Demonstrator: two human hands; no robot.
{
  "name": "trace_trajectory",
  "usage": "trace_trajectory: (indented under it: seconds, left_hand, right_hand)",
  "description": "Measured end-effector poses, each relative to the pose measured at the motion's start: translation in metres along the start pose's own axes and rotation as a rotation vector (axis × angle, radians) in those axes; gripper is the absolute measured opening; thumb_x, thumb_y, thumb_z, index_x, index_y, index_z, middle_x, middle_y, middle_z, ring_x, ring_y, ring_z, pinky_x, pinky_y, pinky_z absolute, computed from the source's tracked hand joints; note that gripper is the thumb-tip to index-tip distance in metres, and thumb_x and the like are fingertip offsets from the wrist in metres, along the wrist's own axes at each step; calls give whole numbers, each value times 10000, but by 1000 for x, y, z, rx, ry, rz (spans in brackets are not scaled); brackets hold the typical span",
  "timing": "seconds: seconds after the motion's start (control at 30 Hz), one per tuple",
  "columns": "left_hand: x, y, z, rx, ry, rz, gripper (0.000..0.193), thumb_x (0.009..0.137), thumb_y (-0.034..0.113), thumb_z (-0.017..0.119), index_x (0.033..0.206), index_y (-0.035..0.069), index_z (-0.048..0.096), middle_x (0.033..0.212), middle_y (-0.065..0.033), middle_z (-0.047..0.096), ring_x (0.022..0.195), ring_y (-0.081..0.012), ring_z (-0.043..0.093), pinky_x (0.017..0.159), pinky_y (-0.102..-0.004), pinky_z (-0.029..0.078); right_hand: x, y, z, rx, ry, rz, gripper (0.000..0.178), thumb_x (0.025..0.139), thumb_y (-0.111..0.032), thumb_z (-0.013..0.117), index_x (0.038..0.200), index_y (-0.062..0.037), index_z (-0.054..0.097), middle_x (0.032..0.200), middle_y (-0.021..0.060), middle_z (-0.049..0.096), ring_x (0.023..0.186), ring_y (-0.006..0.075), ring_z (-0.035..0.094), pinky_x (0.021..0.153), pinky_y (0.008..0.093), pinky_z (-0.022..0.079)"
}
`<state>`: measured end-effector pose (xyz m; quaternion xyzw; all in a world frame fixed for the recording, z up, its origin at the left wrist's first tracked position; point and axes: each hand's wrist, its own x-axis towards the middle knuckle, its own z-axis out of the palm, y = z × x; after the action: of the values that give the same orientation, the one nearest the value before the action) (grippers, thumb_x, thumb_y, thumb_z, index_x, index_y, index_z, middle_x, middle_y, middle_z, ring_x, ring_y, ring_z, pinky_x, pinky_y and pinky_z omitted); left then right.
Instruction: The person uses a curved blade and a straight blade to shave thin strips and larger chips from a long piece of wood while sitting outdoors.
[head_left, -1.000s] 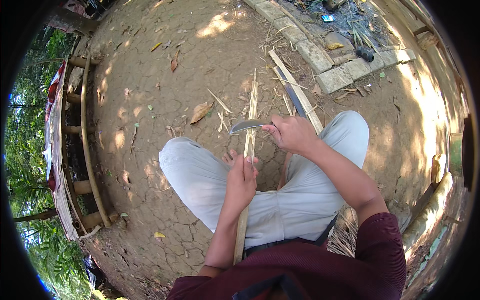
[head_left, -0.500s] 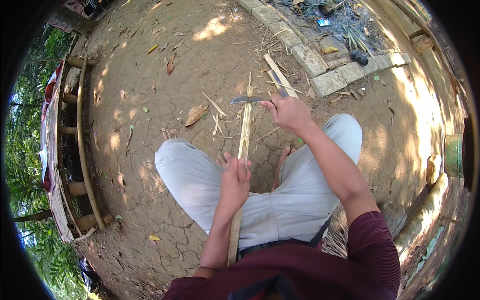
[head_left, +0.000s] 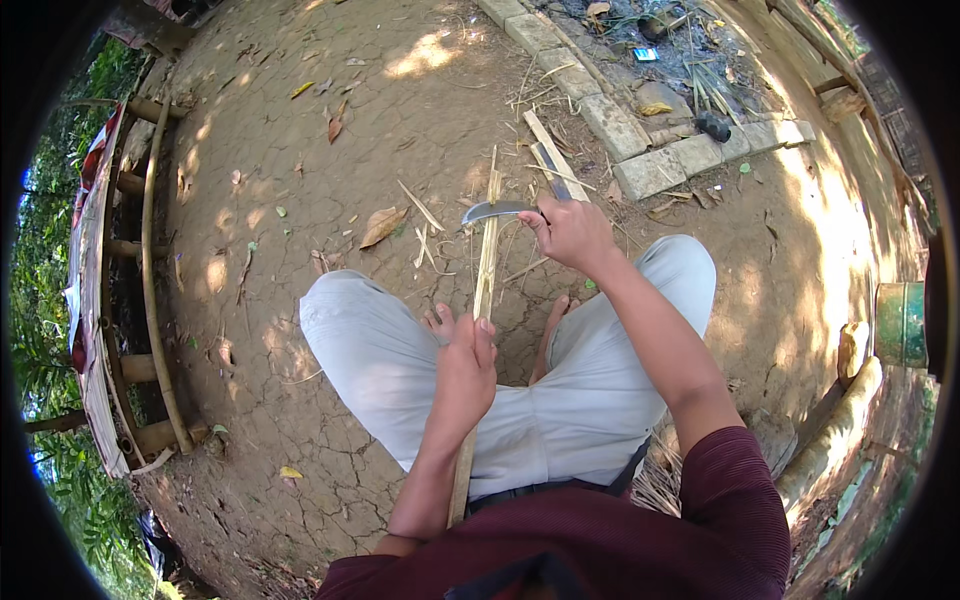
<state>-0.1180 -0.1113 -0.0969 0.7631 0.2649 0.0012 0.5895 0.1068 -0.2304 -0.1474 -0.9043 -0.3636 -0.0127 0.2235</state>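
Note:
A long pale strip of split wood (head_left: 487, 262) runs from beside my waist, between my legs, to a narrow, ragged far end. My left hand (head_left: 466, 367) is closed round its middle. In my right hand (head_left: 577, 236) is a curved knife (head_left: 496, 210), its hooked blade pointing left across the strip near the far end. My fist hides the knife's handle. Just beyond that hand, a second pale strip (head_left: 556, 152) lies on the ground. A dark flat piece (head_left: 549, 168) rests beside it; I cannot tell what it is.
Thin shavings (head_left: 424, 245) and a dry brown leaf (head_left: 381, 227) lie on the cracked earth ahead. Pale blocks (head_left: 650, 172) edge an ashy patch at the far right. A bamboo frame (head_left: 155, 270) stands left, a green container (head_left: 902, 325) right.
The knife blade has slid a little toward me along the strip, with my right hand. My left hand keeps its hold. The whole view has shifted slightly.

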Motion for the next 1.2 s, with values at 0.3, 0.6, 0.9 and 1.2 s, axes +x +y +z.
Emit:
trace_trajectory:
  seconds: [0.3, 0.6, 0.9, 1.2]
  left_hand:
    - [12, -13, -2, -99, -69, -105, 301, 1087, 317, 362, 1007, 64, 504, 648, 35, 431, 457, -38, 363, 406, -233, 305]
    - [13, 21, -18, -530, -251, -455, 323, 1088, 369, 345, 1029, 86, 489, 675, 25, 384, 434, -32, 280, 372, -221, 253]
    - [14, 3, -17, -373, -165, -393, 335, 1087, 365, 341, 1002, 77, 489, 663, 28, 397, 424, -37, 299, 365, -234, 267]
    - [1, 2, -7, -315, -176, -379, 345, 1084, 359, 347, 1004, 62, 503, 653, 23, 421, 415, -48, 352, 355, -248, 301]
  right_hand:
    - [12, 18, 15, -98, 54, -12, 514, 984, -543, 472, 812, -80, 614, 556, 163, 619, 529, 389, 645, 461, 495, 495]
    - [26, 31, 14, -164, 48, -65, 500, 979, -551, 477, 874, -81, 608, 597, 178, 636, 553, 391, 657, 493, 490, 516]
    - [21, -1, 6, -6, -133, 114, 485, 998, -498, 475, 811, -66, 595, 619, 179, 636, 568, 413, 641, 526, 511, 508]
    - [18, 15, 8, -147, -92, -64, 554, 995, -560, 424, 847, -63, 617, 582, 181, 635, 549, 387, 664, 517, 494, 532]
